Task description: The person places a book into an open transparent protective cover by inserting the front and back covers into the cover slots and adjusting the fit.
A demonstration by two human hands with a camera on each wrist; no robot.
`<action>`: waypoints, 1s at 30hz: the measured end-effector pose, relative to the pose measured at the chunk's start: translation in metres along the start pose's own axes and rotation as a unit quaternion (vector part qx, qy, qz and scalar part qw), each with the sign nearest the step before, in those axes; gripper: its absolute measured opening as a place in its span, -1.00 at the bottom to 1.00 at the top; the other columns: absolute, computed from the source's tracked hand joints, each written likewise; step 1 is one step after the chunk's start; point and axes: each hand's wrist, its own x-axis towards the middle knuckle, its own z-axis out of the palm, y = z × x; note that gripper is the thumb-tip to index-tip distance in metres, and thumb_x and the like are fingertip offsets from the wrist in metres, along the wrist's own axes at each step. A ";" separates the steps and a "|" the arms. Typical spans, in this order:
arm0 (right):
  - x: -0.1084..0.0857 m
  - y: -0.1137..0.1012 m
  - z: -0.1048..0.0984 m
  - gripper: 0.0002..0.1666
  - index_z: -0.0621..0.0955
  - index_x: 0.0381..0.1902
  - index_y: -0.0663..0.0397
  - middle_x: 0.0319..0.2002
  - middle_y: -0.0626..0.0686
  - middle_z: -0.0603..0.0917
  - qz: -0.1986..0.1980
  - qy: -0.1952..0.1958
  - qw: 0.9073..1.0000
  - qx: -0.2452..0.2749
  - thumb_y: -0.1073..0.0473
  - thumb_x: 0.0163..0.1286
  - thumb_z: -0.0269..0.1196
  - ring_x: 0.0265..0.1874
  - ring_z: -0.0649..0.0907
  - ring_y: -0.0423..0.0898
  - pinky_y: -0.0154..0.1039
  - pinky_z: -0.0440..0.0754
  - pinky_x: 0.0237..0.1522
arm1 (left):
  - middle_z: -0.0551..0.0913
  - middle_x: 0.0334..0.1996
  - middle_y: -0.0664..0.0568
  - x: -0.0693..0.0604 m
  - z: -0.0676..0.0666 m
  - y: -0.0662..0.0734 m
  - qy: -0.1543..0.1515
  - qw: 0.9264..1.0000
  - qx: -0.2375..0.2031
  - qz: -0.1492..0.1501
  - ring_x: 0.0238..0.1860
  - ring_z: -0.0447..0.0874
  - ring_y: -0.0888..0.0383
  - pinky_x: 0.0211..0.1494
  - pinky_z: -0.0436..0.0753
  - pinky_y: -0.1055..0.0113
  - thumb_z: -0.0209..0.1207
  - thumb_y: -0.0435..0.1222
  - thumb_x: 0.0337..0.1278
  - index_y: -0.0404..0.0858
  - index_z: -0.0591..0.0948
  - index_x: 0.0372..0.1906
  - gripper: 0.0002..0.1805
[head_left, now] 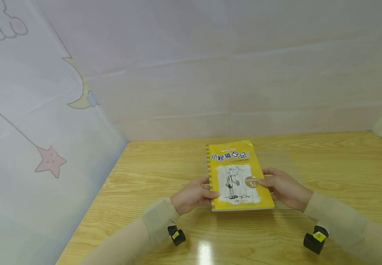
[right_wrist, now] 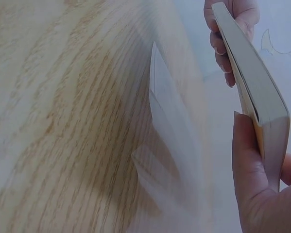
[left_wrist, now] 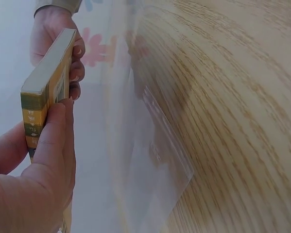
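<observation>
The thin yellow paper book with a striped spine point(head_left: 235, 178) is held up just over a see-through plastic sheet point(left_wrist: 157, 158), with a gap between them. The sheet lies on the light brown wooden counter point(head_left: 138, 176), and some of its edges stick up. The left hand point(head_left: 192, 195) grips the spine side near the bottom. The right hand point(head_left: 286, 188) grips the other long side, a bit higher up. Both thumbs are on the front, and the other fingers hold from below, so neither hand is nearer. The book's long way points to the back, leaning a little left. Wide counter spreads out on both sides, and a pale cloth wall point(head_left: 177, 95) stands behind.
</observation>
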 end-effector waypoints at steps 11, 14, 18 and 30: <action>-0.004 0.004 -0.008 -0.33 0.00 0.38 0.49 -0.11 0.09 0.59 0.001 0.003 1.000 0.002 0.24 0.53 -0.01 -0.21 0.64 -0.09 -0.12 0.67 -0.19 | 0.61 0.06 -0.29 0.006 0.008 -0.001 0.005 1.000 0.001 -0.006 0.03 0.65 -0.14 0.00 0.65 0.15 0.07 -0.60 0.24 -0.45 0.38 0.29 -0.50; -0.005 0.005 -0.010 -0.33 -0.01 0.37 0.49 -0.11 0.09 0.59 0.000 0.003 1.000 0.002 0.23 0.53 -0.01 -0.22 0.64 -0.10 -0.12 0.67 -0.19 | 0.61 0.06 -0.29 0.008 0.010 -0.002 0.003 1.000 0.000 -0.005 0.03 0.65 -0.15 -0.01 0.65 0.14 0.07 -0.61 0.24 -0.45 0.39 0.29 -0.50; -0.007 0.007 -0.013 -0.34 -0.02 0.37 0.50 -0.10 0.09 0.58 0.000 0.003 1.000 -0.001 0.23 0.54 -0.03 -0.21 0.64 -0.10 -0.11 0.67 -0.18 | 0.62 0.06 -0.28 0.010 0.013 -0.003 -0.001 1.000 -0.001 -0.006 0.02 0.65 -0.14 -0.01 0.65 0.15 0.06 -0.61 0.24 -0.44 0.38 0.30 -0.49; -0.010 0.012 -0.022 -0.33 -0.06 0.39 0.49 -0.12 0.07 0.59 0.010 0.013 1.000 -0.002 0.23 0.56 -0.06 -0.23 0.65 -0.11 -0.12 0.68 -0.21 | 0.60 0.06 -0.31 0.017 0.021 -0.004 -0.010 1.000 -0.005 -0.007 0.06 0.62 -0.18 0.03 0.63 0.11 0.05 -0.64 0.22 -0.46 0.36 0.31 -0.47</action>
